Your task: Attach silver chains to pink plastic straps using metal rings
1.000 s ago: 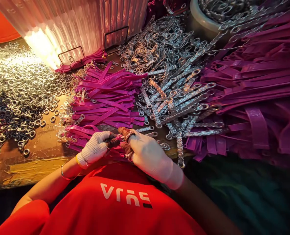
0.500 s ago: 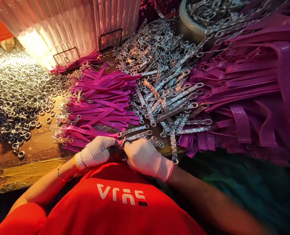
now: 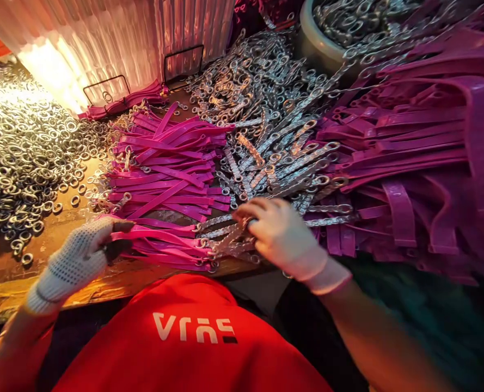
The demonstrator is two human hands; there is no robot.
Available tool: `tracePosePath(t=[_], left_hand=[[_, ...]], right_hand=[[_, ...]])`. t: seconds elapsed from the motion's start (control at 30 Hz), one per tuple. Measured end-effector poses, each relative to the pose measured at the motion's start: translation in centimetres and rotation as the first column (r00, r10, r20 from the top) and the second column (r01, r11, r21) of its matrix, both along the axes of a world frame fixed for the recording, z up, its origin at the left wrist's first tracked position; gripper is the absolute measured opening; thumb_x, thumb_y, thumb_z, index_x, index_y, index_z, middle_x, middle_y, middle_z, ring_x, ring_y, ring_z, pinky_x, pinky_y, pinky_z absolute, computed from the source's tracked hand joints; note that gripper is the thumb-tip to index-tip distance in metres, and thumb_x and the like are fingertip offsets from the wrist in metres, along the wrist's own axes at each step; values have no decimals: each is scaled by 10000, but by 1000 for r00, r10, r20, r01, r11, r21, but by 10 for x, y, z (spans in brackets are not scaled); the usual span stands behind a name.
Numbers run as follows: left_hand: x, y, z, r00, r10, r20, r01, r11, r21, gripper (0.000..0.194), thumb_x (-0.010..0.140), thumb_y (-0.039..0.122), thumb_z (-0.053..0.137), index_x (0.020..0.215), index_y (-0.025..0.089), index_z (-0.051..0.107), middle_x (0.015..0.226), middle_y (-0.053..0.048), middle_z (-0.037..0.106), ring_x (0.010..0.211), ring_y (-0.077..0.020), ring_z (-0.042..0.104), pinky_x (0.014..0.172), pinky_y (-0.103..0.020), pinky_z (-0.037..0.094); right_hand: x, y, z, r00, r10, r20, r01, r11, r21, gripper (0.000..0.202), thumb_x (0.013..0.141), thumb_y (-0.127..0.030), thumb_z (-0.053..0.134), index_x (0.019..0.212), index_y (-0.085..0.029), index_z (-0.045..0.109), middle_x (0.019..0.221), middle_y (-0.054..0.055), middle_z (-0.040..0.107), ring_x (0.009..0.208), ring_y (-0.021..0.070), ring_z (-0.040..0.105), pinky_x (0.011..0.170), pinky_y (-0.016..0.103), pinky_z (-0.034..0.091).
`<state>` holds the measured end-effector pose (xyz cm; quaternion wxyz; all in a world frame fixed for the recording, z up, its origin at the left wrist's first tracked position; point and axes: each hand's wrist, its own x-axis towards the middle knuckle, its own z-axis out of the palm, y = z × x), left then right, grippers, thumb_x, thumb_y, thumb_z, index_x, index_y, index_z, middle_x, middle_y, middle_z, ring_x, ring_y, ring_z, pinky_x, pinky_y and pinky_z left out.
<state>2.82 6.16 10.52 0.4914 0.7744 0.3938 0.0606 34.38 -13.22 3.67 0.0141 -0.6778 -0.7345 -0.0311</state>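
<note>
My left hand (image 3: 76, 258), in a white dotted glove, pinches the left end of a pink strap (image 3: 160, 234). Other pink straps lie beneath it, with small metal rings at their right ends joined to flat silver chains (image 3: 227, 239). To the right, my gloved right hand (image 3: 285, 237) has its fingers curled around one of these chains, partly hidden under the fingertips. Between the hands the held strap lies along the table's front edge. Behind it is a pile of pink straps (image 3: 168, 179).
Loose metal rings (image 3: 29, 179) are heaped at the left. A heap of silver chains (image 3: 262, 76) lies at the back, beside a grey tub (image 3: 313, 32) of chains. Purple straps (image 3: 421, 152) fill the right. A ribbed clear plastic container (image 3: 115, 43) stands behind.
My hands were together in front of my chest and have moved apart, left hand leftward, right hand rightward and slightly up. A pink strap with chain now stretches out between them.
</note>
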Motion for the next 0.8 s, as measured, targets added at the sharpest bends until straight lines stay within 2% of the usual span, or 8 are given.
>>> tracePosePath(t=[0.07, 0.13, 0.2, 0.27, 0.4, 0.53, 0.67, 0.8], left_hand=[[23, -17, -11, 973, 200, 111, -139, 901, -412, 357, 822, 277, 668, 1164, 175, 673, 916, -78, 723, 573, -106, 581, 476, -179, 434], [46, -26, -22, 865, 464, 193, -168, 629, -759, 323, 845, 247, 653, 1153, 154, 659, 972, -89, 706, 519, -52, 525, 404, -127, 345], [66, -30, -33, 779, 619, 106, -137, 331, -934, 245, 847, 152, 608, 1086, 124, 655, 954, -101, 691, 589, -75, 587, 419, -113, 382], [80, -33, -42, 726, 685, 63, -83, 178, -981, 213, 850, 81, 553, 1044, 111, 633, 910, -99, 669, 640, -97, 622, 446, -117, 431], [95, -45, -50, 675, 728, 120, -16, 178, -984, 258, 819, 5, 533, 1038, 134, 576, 894, -76, 622, 663, -102, 632, 477, -127, 471], [100, -53, -53, 624, 770, 135, -1, 174, -985, 286, 787, -50, 527, 1008, 128, 559, 895, -57, 593, 700, -89, 632, 643, -173, 556], [100, -55, -55, 572, 792, 214, 37, 236, -971, 328, 734, -65, 584, 999, 128, 572, 898, -38, 598, 732, -86, 643, 699, -174, 558], [99, -57, -58, 576, 775, 261, -81, 371, -925, 480, 663, -25, 690, 1101, 147, 593, 1036, -66, 647, 791, -109, 674, 597, -144, 512]], right_hand=[[33, 8, -7, 985, 101, 141, -104, 995, 11, 178, 756, -38, 583, 689, -157, 697, 1362, 122, 602, 1261, 369, 466, 878, 475, 415], [61, 14, -18, 957, 222, 187, -228, 974, 10, 226, 764, -28, 578, 608, -171, 655, 1398, 92, 582, 1312, 376, 428, 917, 502, 417], [78, 17, -26, 949, 273, 158, -283, 958, 46, 269, 756, -14, 562, 554, -187, 605, 1384, 69, 595, 1319, 354, 436, 954, 514, 419], [81, 19, -28, 964, 252, 82, -260, 959, 113, 264, 726, 3, 544, 555, -197, 575, 1356, 83, 613, 1318, 340, 455, 999, 531, 413], [48, 22, -17, 944, 164, -287, -79, 955, 286, 299, 696, -9, 504, 881, -199, 642, 1205, 106, 682, 1245, 315, 551, 1075, 592, 363], [-22, 30, -5, 598, 22, -801, 144, 980, 134, 316, 824, -99, 488, 1089, -229, 601, 959, 38, 720, 844, 191, 692, 784, 367, 560], [-80, 43, -9, 299, -115, -947, 255, 966, -37, 339, 886, -266, 582, 1223, -237, 571, 1084, 58, 720, 947, 200, 688, 853, 354, 556], [-102, 53, -24, 125, -129, -984, 353, 932, -78, 338, 882, -360, 621, 1196, -241, 590, 1094, 64, 710, 998, 212, 674, 914, 388, 542]])
